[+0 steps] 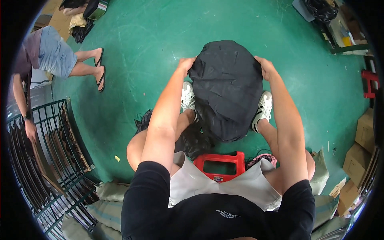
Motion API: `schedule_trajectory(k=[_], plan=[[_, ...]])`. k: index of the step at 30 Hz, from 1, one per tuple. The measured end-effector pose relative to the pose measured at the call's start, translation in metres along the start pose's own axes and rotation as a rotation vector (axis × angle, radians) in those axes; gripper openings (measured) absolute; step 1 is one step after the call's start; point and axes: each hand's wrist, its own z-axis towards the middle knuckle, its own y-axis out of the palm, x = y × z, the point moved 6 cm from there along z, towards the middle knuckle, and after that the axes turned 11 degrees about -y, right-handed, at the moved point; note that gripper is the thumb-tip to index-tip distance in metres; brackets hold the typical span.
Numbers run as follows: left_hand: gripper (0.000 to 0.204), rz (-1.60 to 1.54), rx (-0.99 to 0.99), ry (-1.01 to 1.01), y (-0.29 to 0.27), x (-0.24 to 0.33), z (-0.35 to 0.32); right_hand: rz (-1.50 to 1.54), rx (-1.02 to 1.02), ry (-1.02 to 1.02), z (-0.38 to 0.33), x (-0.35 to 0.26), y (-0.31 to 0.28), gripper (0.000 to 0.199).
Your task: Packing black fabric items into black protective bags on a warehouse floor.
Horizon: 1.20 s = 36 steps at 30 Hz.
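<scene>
A rounded black fabric piece (227, 90) hangs spread out in front of me over the green floor (152, 36). My left hand (186, 64) grips its upper left edge. My right hand (265, 66) grips its upper right edge. The cloth covers part of my legs and my white shoes (187, 96), which stand on the floor either side of it. I sit on a red plastic stool (221, 159). More black fabric (192, 140) lies crumpled on the floor under my left knee.
Another person in sandals (52, 56) bends over a dark green wire rack (48, 160) holding flat boards at the left. Cardboard boxes (362, 148) stand at the right edge. Grey-green sacks (104, 204) lie behind me. Clutter sits at the top corners.
</scene>
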Motion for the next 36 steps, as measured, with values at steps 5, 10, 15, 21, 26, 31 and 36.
schedule_trajectory(k=[5,10,15,21,26,31,36], plan=[[0.036,-0.030,-0.035,-0.024,-0.008,-0.028,-0.047,0.259,-0.108,-0.001,-0.048,0.013,-0.004,0.044],[0.051,-0.260,0.020,0.086,0.003,-0.066,-0.108,0.185,0.035,0.059,-0.111,0.065,-0.027,0.060],[0.067,-0.051,0.139,0.350,0.002,-0.099,-0.135,0.070,0.044,0.047,-0.179,0.085,0.005,0.036],[0.043,0.160,0.252,0.291,0.046,-0.127,-0.165,0.033,0.306,0.050,-0.193,0.152,-0.023,0.034],[0.034,0.084,0.173,0.105,0.049,-0.184,-0.163,-0.100,0.444,-0.100,-0.205,0.175,-0.020,0.046],[0.030,-0.110,0.212,0.079,0.040,-0.201,-0.180,-0.079,0.521,-0.080,-0.211,0.187,-0.016,0.034],[0.028,-0.265,-0.007,-0.047,0.035,-0.205,-0.209,0.222,0.245,-0.097,-0.223,0.182,0.020,0.029]])
